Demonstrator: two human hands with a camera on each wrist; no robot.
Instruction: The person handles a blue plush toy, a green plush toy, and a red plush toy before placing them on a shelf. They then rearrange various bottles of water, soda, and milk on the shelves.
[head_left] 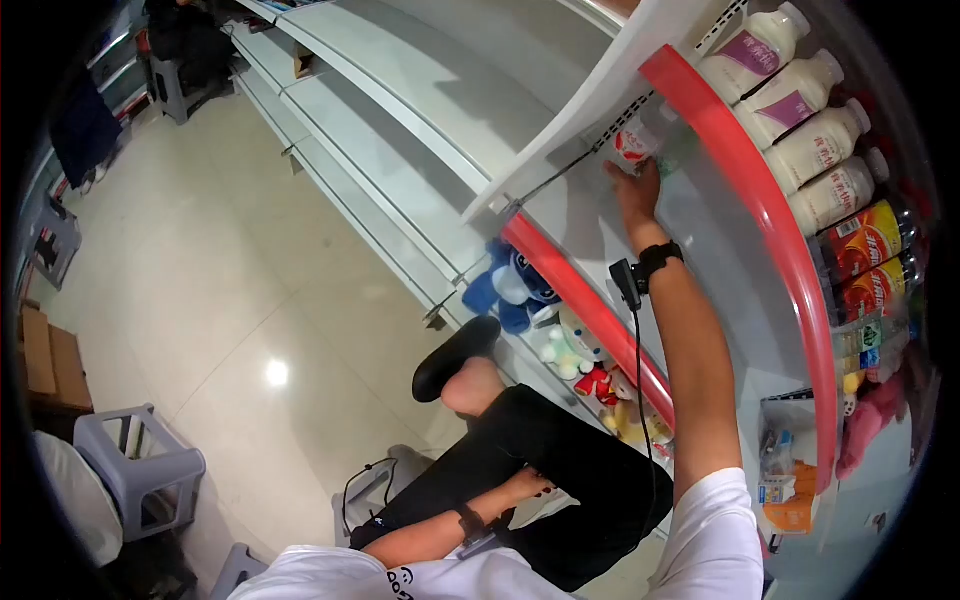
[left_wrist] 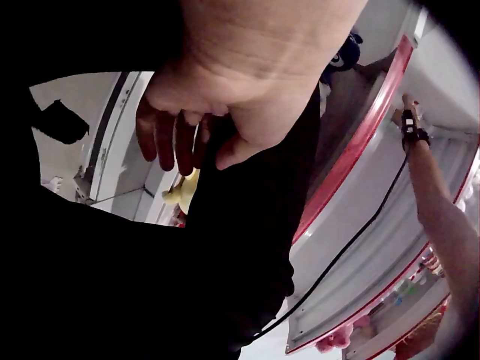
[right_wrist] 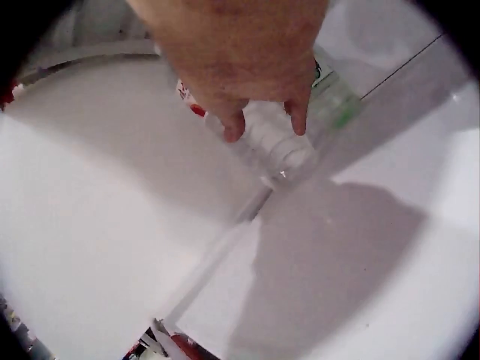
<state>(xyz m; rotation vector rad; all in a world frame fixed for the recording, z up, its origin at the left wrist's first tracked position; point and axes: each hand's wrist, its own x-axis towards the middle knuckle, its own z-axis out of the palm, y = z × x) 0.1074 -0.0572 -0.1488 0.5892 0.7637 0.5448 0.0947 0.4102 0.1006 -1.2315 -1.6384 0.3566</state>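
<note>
At the back corner of the red-edged shelf, my right hand (head_left: 637,190) holds a clear plastic bottle (right_wrist: 274,139) with a red and white label. Thumb and fingers lie on either side of its ribbed lower part in the right wrist view. Close beside it stands another clear bottle with green markings (right_wrist: 341,109), partly covered by the hand. My left hand (head_left: 524,485) lies by the black-trousered leg (head_left: 580,450), its fingers loosely bent with nothing in them; the left wrist view shows the palm side of that hand (left_wrist: 247,82).
White milk bottles (head_left: 815,150) and dark drink bottles (head_left: 868,240) line the shelf above, behind a red edge strip (head_left: 750,190). Plush toys (head_left: 515,285) sit on the lower shelf. A cable (head_left: 640,380) trails from the right wrist. Grey stools (head_left: 140,470) stand on the floor.
</note>
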